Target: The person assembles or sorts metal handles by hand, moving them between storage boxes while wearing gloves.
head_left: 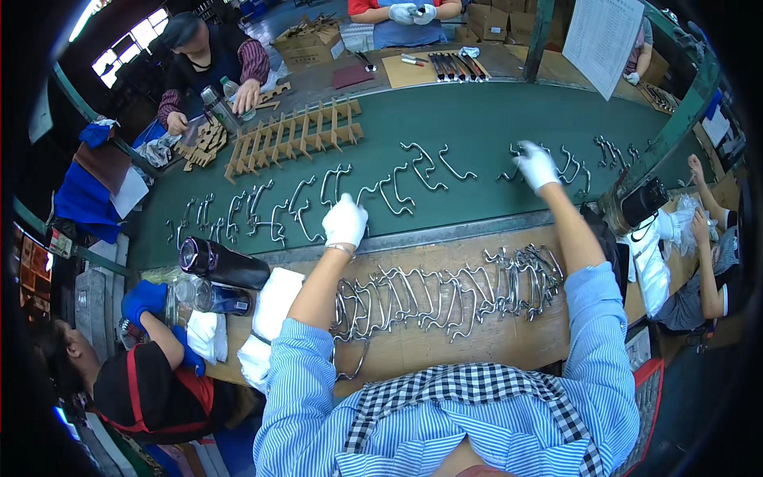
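My left hand, in a white glove, is at the near edge of the green belt. Its fingers look curled, right beside shiny bent metal handles; what they hold, if anything, is hidden. Farther right, over the belt, my right hand, gloved too, has its fingers closed at one bent metal handle. More of these handles lie spread along the belt on both sides. A dense row of the same handles lies on the wooden bench between my forearms.
A cardboard divider grid sits on the belt's far left. Near my left arm stand a dark thermos and a glass jar, beside white cloth. Co-workers are at left, right and across. A green post rises at right.
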Demonstrator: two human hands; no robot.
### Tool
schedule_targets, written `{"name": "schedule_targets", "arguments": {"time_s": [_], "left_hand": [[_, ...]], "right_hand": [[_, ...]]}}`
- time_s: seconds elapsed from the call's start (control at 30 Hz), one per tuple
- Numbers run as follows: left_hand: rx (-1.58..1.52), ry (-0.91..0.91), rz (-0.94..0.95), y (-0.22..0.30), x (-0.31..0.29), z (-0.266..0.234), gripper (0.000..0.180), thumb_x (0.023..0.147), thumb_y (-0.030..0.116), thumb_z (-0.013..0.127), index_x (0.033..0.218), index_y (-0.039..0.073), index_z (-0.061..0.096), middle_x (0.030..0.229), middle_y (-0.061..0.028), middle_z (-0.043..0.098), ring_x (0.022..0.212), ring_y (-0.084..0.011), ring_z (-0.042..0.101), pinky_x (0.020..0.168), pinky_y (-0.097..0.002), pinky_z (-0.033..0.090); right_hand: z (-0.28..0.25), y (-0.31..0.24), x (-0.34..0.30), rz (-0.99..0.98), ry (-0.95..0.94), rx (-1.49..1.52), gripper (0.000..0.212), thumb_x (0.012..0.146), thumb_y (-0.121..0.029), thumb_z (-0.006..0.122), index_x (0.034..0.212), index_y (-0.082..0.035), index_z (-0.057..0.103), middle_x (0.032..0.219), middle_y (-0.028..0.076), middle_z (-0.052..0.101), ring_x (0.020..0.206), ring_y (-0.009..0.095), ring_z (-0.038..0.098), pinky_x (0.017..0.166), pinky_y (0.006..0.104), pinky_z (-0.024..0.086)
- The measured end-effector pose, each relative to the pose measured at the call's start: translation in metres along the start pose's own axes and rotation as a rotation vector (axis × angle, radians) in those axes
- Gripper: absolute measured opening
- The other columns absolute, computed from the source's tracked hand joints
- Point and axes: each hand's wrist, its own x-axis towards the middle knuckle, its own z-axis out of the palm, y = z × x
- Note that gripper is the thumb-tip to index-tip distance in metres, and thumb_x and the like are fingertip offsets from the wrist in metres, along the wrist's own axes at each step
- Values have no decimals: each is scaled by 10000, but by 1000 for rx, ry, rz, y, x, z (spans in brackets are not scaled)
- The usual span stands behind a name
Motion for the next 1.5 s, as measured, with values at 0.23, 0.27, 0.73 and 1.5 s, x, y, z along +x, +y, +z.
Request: {"name": "schedule_targets", "arguments": {"time_s": [0.23,0.27,0.73,1.5], "left_hand": [[-247,109,34,56,11,6,327,858,272,589,1116,71,574,967,-201,688,870,-371,673,745,-462,536],[-242,48,53,57,9,11,361,849,307,596,1111,60,575,971,-208,687,894,-370,671,771,-464,529],[-203,30,99,66,10,43,304,876,304,574,1030,44,600,938,-191,692,910,-372,668,793,-460,525],[-329,-54,193,125,27,43,294,808,249,684,1041,73,654,1043,-154,685,988,-331,654,849,-416,520]], "right_hand": [[74,-91,-9,-199,-303,-424,355,791,-203,634,1068,19,635,1154,221,626,1096,335,603,945,417,480],[73,-98,-4,-121,-405,-409,372,819,-191,589,1100,53,602,1143,254,624,1087,364,608,932,427,485],[97,-138,28,141,-412,-232,334,871,-206,531,1114,-13,657,1136,203,657,1073,358,630,899,423,504],[91,-94,-50,-273,-196,-153,275,874,-139,580,1141,-83,614,1101,174,605,1048,334,568,913,425,471]]}}
